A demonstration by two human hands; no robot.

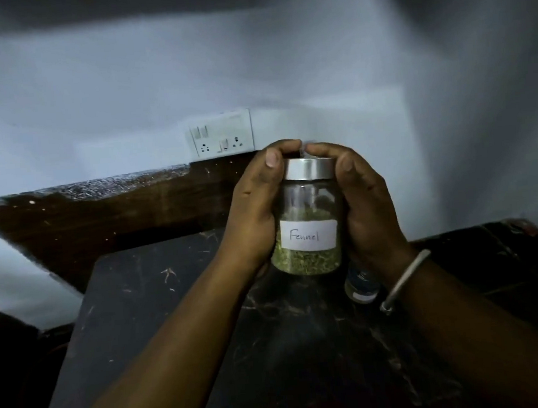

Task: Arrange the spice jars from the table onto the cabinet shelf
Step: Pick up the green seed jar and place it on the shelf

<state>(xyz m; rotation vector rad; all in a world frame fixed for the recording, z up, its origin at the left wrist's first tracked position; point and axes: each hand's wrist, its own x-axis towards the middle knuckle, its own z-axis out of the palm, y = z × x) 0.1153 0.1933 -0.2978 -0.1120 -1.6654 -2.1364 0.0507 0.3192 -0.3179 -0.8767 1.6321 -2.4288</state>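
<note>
A clear glass spice jar (308, 220) with a silver lid and a white label reading "Fennel" is held upright above the dark table (173, 310). Green-yellow seeds fill its lower half. My left hand (255, 211) wraps its left side, and my right hand (365, 205) wraps its right side, with the fingers of both curled over the lid. A second small jar (361, 285) with a pale label stands on the table below my right wrist, partly hidden by it. No cabinet shelf is in view.
A dark wooden board (99, 215) runs along the pale wall behind the table. A white switch and socket plate (221, 136) sits on the wall just above it. A bangle (404, 279) circles my right wrist. The scene is dim.
</note>
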